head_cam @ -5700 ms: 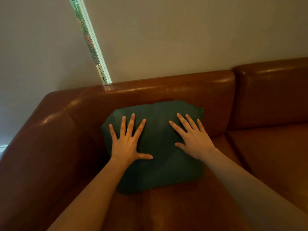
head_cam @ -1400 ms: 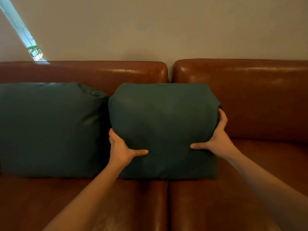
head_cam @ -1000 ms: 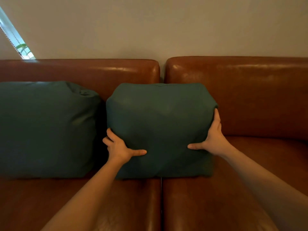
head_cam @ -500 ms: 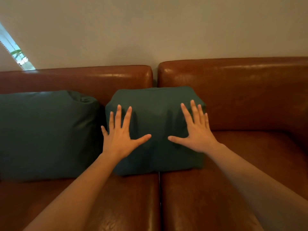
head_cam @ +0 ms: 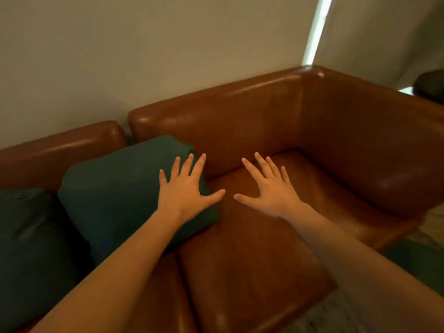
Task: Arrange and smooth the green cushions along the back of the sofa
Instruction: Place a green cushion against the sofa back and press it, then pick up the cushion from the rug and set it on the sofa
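Two dark green cushions lean against the back of the brown leather sofa [head_cam: 240, 111]. The middle cushion [head_cam: 115, 188] stands over the seam between two seats; the other cushion [head_cam: 28, 248] is at the far left, partly cut off. My left hand [head_cam: 185, 191] is spread flat over the middle cushion's right edge; whether it touches the fabric I cannot tell. My right hand [head_cam: 269, 188] is spread, fingers straight, over the bare right seat, holding nothing. Another green shape [head_cam: 418, 263] shows past the sofa's front right edge.
The sofa's right armrest [head_cam: 384, 145] closes off the right seat [head_cam: 252, 248]. A plain wall runs behind the backrest, with a bright window strip [head_cam: 314, 32] at the upper right. A dark object [head_cam: 430, 85] sits beyond the armrest.
My view has swung to the right. Both hands left the middle cushion's front; the right hand now hovers over the bare right seat, the left is at the cushion's right edge.
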The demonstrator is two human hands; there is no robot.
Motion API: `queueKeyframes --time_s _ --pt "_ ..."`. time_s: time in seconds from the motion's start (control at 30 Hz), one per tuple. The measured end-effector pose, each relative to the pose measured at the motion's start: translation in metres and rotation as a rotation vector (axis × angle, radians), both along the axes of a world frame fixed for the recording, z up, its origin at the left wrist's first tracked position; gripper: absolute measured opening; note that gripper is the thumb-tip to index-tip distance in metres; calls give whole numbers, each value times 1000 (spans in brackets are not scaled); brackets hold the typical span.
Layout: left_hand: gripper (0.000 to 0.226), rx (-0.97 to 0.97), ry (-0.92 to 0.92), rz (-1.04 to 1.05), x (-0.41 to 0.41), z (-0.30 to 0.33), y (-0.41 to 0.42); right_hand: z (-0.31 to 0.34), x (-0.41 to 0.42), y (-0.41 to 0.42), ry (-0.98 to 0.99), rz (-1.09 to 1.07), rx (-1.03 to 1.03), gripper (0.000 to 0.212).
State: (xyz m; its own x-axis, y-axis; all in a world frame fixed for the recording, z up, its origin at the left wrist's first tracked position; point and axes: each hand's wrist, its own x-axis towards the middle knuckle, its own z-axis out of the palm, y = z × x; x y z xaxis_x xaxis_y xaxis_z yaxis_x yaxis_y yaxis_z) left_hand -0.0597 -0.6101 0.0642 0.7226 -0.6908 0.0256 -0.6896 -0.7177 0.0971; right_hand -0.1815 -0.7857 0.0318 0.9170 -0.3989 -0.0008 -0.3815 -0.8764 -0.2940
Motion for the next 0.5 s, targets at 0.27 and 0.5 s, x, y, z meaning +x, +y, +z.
queueKeyframes --time_s 0.27,0.5 --pt "96 -3 46 -347 -147 -19 -164 -8 -196 -106 100 -377 16 89" --pt "96 59 172 -629 -317 -81 -288 -50 -391 -183 179 -650 66 93"
